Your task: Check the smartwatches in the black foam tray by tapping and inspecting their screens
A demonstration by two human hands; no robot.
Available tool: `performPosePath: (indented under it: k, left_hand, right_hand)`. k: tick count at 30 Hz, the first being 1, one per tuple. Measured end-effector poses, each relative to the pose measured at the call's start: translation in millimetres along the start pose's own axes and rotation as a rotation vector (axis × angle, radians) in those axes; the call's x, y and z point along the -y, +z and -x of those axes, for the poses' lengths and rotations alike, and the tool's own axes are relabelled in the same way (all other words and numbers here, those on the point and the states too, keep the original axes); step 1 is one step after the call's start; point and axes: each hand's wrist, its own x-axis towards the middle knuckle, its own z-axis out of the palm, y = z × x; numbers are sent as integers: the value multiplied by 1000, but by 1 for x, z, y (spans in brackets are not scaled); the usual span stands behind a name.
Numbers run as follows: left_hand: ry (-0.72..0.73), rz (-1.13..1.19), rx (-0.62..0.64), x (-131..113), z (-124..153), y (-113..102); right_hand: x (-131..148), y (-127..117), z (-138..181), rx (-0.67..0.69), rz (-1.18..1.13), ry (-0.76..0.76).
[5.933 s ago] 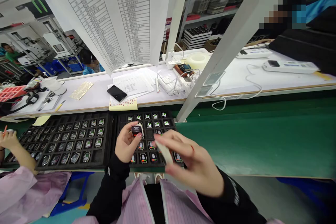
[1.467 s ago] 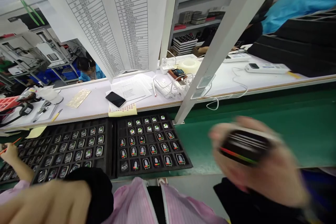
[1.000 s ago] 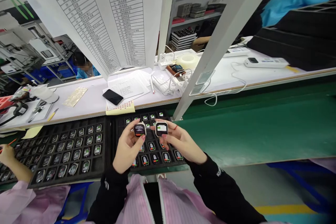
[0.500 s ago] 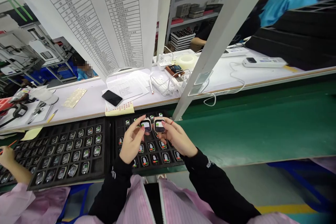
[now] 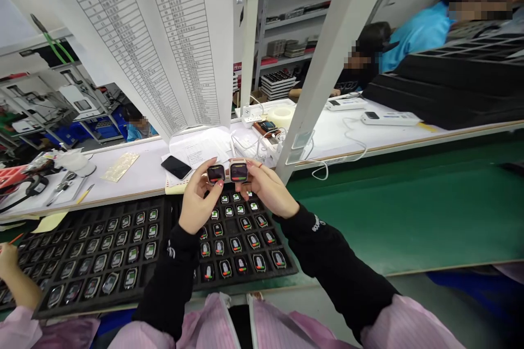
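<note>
My left hand [image 5: 197, 200] grips a smartwatch body [image 5: 215, 173] with a rose-gold case and a lit screen. My right hand [image 5: 267, 189] pinches a matching smartwatch body [image 5: 238, 172]. The two watches are side by side, almost touching, with their screens facing me. They are held above the far edge of a black foam tray [image 5: 288, 268], whose pockets hold several more lit watches. A second black tray [image 5: 98, 310] lies to its left, also full of watches. A co-worker's hand [image 5: 9, 275] rests at the far left of that tray.
Behind the trays, a white bench holds a black phone [image 5: 176, 167], papers, cables and power strips. A printed list [image 5: 164, 38] hangs above it from a white post [image 5: 327, 71]. Green matting [image 5: 409, 218] spreads to the right, with shelves and other workers beyond.
Both hands have risen and drawn together, bringing the two watches side by side above the tray's far edge. The view has tilted and shifted slightly, so the bench sits lower in the frame.
</note>
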Motion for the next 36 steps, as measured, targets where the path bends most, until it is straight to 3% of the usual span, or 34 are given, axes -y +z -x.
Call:
performPosePath:
  k: [14,19,28,36]
  left_hand:
    - [78,-45,-50,-13,4,0]
    - [79,-56,-63,-16,5,3]
    - [64,-49,-82,-19,8,10]
    - [61,-46,-86,-17,13,13]
  right_hand:
    - [9,6,0,66,-21,-25]
    - [11,4,2,75,-17,-25]
    - [19,-3,12,207,122,-77]
    - [18,-6,21,219,114,-94]
